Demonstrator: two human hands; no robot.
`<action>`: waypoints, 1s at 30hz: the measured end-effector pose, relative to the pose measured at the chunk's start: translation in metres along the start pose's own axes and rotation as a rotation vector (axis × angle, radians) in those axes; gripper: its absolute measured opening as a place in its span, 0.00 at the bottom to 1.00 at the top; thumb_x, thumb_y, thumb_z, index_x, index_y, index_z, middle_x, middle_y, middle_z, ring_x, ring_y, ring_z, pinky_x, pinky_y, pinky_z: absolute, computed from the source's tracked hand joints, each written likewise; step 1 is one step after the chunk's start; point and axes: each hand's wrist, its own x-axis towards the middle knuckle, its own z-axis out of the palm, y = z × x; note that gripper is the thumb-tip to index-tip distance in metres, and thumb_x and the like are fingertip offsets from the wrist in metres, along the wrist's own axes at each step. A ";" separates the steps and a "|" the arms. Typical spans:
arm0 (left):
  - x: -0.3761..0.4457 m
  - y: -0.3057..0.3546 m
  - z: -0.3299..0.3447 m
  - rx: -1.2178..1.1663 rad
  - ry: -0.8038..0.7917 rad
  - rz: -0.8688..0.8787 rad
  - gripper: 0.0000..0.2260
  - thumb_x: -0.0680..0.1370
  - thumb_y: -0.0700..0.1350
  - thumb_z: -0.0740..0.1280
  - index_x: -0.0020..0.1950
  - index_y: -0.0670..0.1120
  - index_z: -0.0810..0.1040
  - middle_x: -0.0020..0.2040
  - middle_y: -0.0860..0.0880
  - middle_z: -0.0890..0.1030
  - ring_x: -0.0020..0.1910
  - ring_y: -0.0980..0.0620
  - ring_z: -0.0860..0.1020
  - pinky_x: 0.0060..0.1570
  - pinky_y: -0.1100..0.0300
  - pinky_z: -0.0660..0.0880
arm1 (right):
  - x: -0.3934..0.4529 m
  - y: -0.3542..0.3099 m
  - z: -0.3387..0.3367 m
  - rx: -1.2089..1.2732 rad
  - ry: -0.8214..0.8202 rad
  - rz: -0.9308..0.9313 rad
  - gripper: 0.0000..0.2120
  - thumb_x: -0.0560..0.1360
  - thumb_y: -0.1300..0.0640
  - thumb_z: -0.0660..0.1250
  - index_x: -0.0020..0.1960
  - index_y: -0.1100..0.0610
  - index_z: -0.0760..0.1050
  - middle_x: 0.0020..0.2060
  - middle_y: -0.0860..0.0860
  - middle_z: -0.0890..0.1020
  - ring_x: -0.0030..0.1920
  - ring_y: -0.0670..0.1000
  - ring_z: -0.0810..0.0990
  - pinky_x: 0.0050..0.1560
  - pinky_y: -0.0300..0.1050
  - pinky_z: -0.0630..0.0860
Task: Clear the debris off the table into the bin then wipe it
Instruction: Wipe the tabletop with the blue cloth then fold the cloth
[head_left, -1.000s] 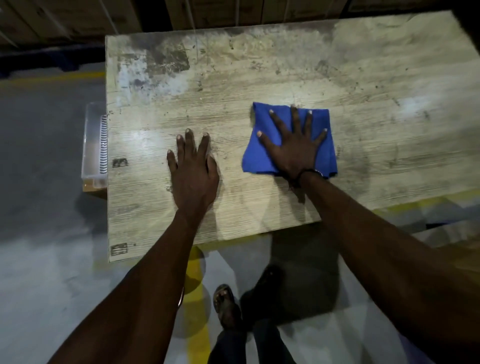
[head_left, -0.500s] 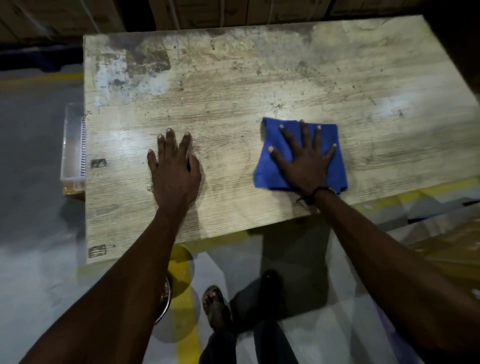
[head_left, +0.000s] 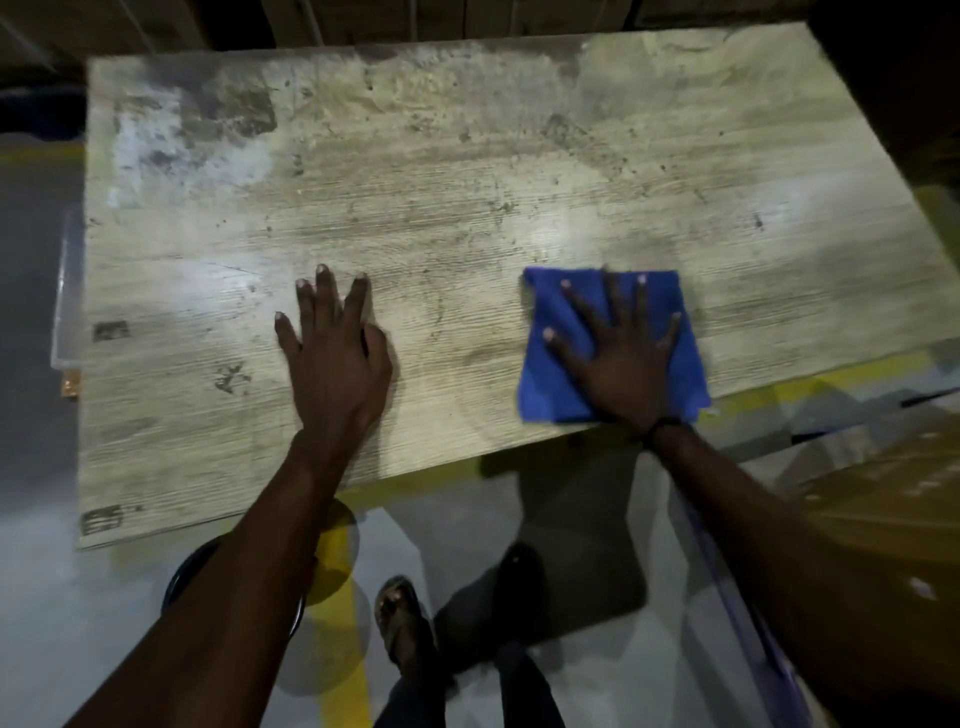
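Note:
A worn, stained wooden table (head_left: 467, 182) fills the upper view. A folded blue cloth (head_left: 550, 384) lies near its front edge on the right. My right hand (head_left: 623, 358) presses flat on the cloth with fingers spread. My left hand (head_left: 332, 353) rests flat on the bare tabletop to the left of the cloth, fingers apart, holding nothing. No loose debris shows on the table, only stains and scuffs.
A clear plastic bin (head_left: 65, 312) pokes out past the table's left edge. Below the front edge are grey floor with a yellow line (head_left: 343, 623), my sandalled foot (head_left: 400, 618), and a dark round rim (head_left: 179, 571) under my left arm. A brown box (head_left: 893, 483) sits at right.
My right hand has slid the blue cloth toward the table's front edge and to the right. My left hand has stayed flat on the table.

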 end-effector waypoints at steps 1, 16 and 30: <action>0.004 0.005 0.003 -0.008 -0.003 -0.010 0.26 0.85 0.52 0.52 0.84 0.52 0.60 0.86 0.43 0.54 0.85 0.41 0.50 0.79 0.34 0.45 | 0.020 0.012 -0.004 0.036 -0.012 0.062 0.35 0.77 0.22 0.48 0.81 0.31 0.52 0.85 0.46 0.53 0.85 0.59 0.48 0.74 0.80 0.47; 0.083 0.025 0.025 0.062 -0.005 -0.030 0.25 0.86 0.56 0.51 0.84 0.55 0.59 0.86 0.44 0.54 0.85 0.41 0.51 0.79 0.32 0.48 | 0.041 -0.029 0.004 0.059 -0.025 -0.111 0.36 0.75 0.22 0.50 0.81 0.31 0.55 0.85 0.46 0.52 0.85 0.59 0.46 0.74 0.80 0.45; 0.087 0.023 0.025 0.104 0.049 -0.040 0.25 0.85 0.56 0.54 0.83 0.56 0.63 0.85 0.46 0.58 0.84 0.42 0.56 0.77 0.33 0.53 | 0.035 -0.086 0.008 0.110 -0.027 -0.195 0.36 0.77 0.22 0.51 0.82 0.33 0.55 0.85 0.47 0.51 0.85 0.60 0.43 0.76 0.78 0.40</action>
